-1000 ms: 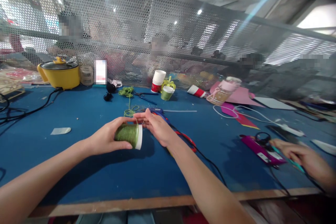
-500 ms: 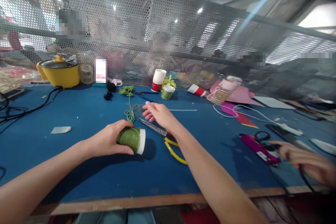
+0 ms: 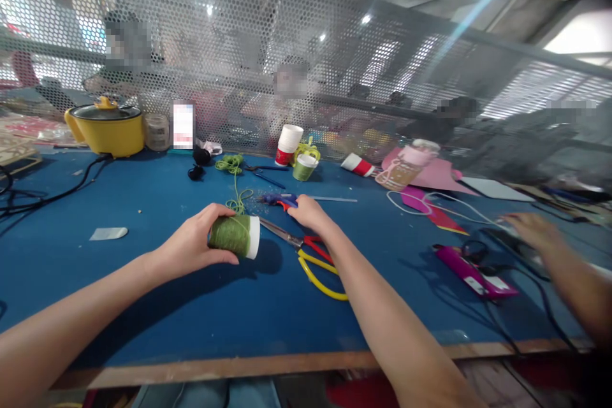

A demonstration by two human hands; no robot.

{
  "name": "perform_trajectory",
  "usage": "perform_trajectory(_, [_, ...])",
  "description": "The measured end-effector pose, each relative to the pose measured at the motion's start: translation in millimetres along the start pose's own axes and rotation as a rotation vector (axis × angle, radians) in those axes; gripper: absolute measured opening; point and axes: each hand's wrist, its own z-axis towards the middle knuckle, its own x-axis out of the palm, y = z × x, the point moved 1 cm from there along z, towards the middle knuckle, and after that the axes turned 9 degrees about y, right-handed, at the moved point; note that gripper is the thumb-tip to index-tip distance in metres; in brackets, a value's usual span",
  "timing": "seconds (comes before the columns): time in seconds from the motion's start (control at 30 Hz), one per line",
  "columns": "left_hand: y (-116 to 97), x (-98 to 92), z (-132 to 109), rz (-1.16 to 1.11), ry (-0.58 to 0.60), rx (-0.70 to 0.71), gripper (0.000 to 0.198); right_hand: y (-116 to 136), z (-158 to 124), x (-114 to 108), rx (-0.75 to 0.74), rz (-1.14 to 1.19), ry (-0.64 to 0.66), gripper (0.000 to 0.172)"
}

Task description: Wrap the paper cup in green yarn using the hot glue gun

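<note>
My left hand [image 3: 194, 239] is wrapped around a paper cup wound with green yarn [image 3: 232, 234], tipped on its side with its white rim to the right, just above the table. From the cup a green strand runs back to a loose heap of yarn [image 3: 230, 164]. My right hand [image 3: 310, 211] closes around the handle of a blue hot glue gun [image 3: 280, 199] with a red trigger; its nozzle points left. A clear glue stick sticks out behind it. Below my right hand lie scissors [image 3: 318, 268] with yellow and red handles, partly under my forearm.
At the back stand a yellow electric pot [image 3: 109, 131], a glass jar [image 3: 157, 132], a lit phone [image 3: 183, 126], stacked paper cups [image 3: 289, 143] and a small green-wrapped cup [image 3: 305, 167]. Pliers [image 3: 268, 169] lie nearby. On the right are a purple power strip [image 3: 471, 273] and another person's hand [image 3: 530, 233].
My right hand has gone from loosely open above the scissors to gripping the glue gun. The yarn-wrapped cup has risen slightly. The other person's hand has moved away from the power strip.
</note>
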Motion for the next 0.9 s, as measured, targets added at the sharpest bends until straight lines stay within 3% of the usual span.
perform_trajectory(0.1, [0,0.0,1,-0.071,-0.01,-0.089,0.055,-3,-3,-3,-0.019,0.099,-0.024,0.023])
perform_trajectory(0.2, [3,0.8,1,-0.176,-0.034,-0.162,0.055,-3,-11,-8,-0.083,0.242,-0.008,0.017])
perform_trajectory(0.3, [5,1.9,2,-0.308,-0.035,-0.172,0.055,-1,-22,-11,-0.174,0.416,0.069,0.008])
perform_trajectory(0.47, [4,0.8,3,-0.567,0.05,-0.188,0.049,4,-33,-13,-0.251,0.643,0.132,0.024])
perform_trajectory(0.63, [6,-3.5,4,-0.609,0.012,-0.196,0.047,14,-47,-17,-0.348,0.905,0.271,0.02])
perform_trajectory(0.77, [13,-4.9,4,-0.618,-0.045,-0.179,0.051,24,-66,-21,-0.436,0.898,0.347,0.019])
perform_trajectory(0.9, [15,-5.7,6,-0.632,-0.106,-0.201,0.051,29,-81,-24,-0.507,0.759,0.279,0.018])
